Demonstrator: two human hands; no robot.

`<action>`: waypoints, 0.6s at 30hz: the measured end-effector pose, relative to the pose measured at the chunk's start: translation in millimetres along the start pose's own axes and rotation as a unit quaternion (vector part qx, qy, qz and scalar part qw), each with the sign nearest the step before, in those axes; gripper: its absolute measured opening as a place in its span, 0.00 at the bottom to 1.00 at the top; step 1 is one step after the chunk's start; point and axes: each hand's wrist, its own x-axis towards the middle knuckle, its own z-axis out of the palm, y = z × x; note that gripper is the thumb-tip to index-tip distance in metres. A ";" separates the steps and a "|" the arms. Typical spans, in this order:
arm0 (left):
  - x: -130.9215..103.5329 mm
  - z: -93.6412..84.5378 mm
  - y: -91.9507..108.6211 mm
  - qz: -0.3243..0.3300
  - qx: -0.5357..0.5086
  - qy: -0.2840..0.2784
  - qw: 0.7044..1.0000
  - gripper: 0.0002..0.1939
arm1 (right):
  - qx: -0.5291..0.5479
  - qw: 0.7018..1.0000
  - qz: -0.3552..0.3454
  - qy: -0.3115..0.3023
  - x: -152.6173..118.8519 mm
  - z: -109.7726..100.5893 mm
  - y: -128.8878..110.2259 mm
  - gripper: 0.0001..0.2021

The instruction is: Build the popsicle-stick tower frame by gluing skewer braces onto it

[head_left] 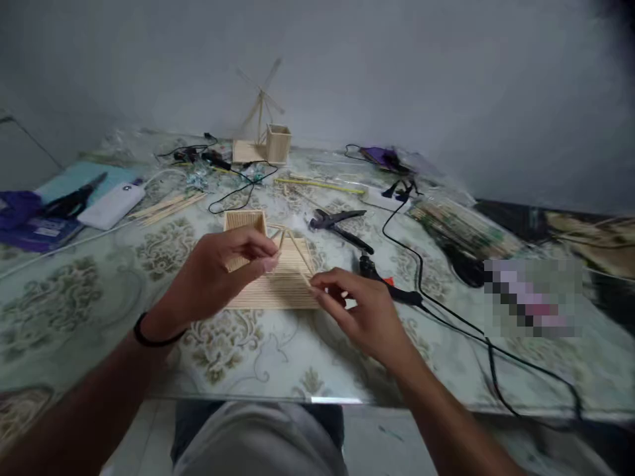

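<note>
Pinched between thumb and fingers of the left hand [218, 268] and of the right hand [367, 311], an angled frame of thin sticks [299, 250] is held at both sides, presumably to steady its slender legs. Directly beneath the grip lies a slatted wooden base [278, 297], with an open box [245, 219] just beside the left fingertips. Farther out, pliers [342, 223] and a black-handled tool [404, 295] flank the right hand, apparently for easy reach.
</note>
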 end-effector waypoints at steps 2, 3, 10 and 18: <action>0.1 3.0 1.4 0.007 0.012 -0.009 1.000 0.06 | 0.000 1.000 0.005 0.001 4.0 -5.5 0.2 0.03; 0.2 4.4 2.0 0.013 0.019 -0.011 1.000 0.08 | 0.000 1.000 0.006 0.000 5.6 -7.9 0.5 0.03; 2.8 12.9 4.8 0.077 0.059 0.013 0.995 0.09 | 0.007 1.000 0.007 -0.020 7.9 -13.5 4.6 0.03; 4.1 22.5 8.3 0.085 0.029 0.047 0.995 0.03 | 0.029 0.999 0.013 -0.036 12.1 -9.1 2.7 0.03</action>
